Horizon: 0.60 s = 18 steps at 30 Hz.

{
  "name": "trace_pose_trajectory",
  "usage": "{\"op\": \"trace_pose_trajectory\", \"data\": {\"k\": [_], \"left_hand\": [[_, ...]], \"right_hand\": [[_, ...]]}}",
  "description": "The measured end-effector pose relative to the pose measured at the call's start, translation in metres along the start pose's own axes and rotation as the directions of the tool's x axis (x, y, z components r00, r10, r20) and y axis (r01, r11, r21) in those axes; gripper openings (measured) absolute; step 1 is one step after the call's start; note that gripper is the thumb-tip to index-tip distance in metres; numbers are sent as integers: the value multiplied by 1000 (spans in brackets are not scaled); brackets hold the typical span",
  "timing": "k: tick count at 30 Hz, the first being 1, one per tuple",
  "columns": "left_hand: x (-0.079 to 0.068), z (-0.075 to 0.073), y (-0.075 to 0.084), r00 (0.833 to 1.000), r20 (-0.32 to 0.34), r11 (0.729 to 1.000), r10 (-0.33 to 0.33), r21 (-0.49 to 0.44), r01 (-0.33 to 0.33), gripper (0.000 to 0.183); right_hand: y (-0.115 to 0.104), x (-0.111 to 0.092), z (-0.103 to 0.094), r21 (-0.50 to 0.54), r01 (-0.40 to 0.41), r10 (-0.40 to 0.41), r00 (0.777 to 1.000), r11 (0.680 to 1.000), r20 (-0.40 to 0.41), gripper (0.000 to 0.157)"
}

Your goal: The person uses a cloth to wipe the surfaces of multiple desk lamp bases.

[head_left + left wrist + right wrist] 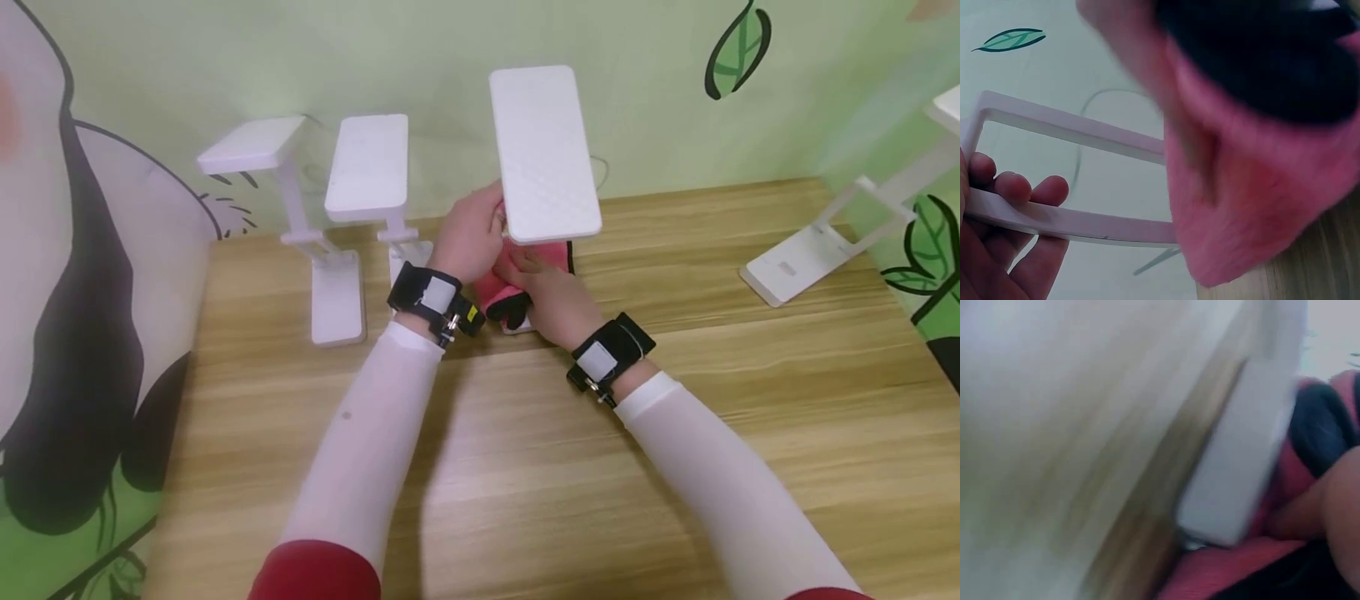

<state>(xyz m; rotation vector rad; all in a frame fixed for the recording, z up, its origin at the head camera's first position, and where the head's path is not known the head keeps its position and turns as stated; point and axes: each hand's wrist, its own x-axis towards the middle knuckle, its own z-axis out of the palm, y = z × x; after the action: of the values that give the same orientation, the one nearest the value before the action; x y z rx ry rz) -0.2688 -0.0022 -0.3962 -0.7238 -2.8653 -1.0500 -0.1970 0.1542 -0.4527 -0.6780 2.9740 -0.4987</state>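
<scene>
A white desk lamp (546, 154) stands near the wall, its flat panel raised over both hands. My left hand (468, 237) grips the lamp's stem; in the left wrist view its fingers (1013, 186) curl round one bar of the open white frame (1110, 226). A pink cloth (557, 252) with black edging lies bunched over the lamp's foot. My right hand (558, 304) holds that cloth against the foot, a finger pushed into its folds. In the right wrist view, part of the white base (1238, 456) shows bare beside the cloth, blurred.
Two more white lamps, one at the far left (336, 296) and one beside my left hand (369, 162), stand along the wall. Another lamp (798, 262) leans at the right on the wooden table (525, 467). A thin cable (602, 171) runs behind the lamp I hold.
</scene>
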Motion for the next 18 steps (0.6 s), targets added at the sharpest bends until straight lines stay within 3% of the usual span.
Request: {"op": "trace_pose_trajectory", "data": {"k": [5, 10, 14, 18], "left_hand": [[-4, -3, -1, 1000, -11, 1000, -6, -24, 6, 28], [-5, -4, -3, 1000, -19, 1000, -7, -23, 7, 29], [-5, -5, -3, 1000, -22, 1000, -10, -12, 10, 29], [-4, -5, -4, 1000, -23, 1000, -6, -4, 6, 28]], "right_hand": [[-15, -39, -3, 11, 25, -25, 999, 1000, 36, 65], [-25, -71, -3, 32, 73, -74, 996, 997, 58, 69], [-26, -71, -3, 40, 89, -92, 994, 995, 55, 66], [-21, -49, -5, 60, 95, -97, 995, 994, 36, 60]]}}
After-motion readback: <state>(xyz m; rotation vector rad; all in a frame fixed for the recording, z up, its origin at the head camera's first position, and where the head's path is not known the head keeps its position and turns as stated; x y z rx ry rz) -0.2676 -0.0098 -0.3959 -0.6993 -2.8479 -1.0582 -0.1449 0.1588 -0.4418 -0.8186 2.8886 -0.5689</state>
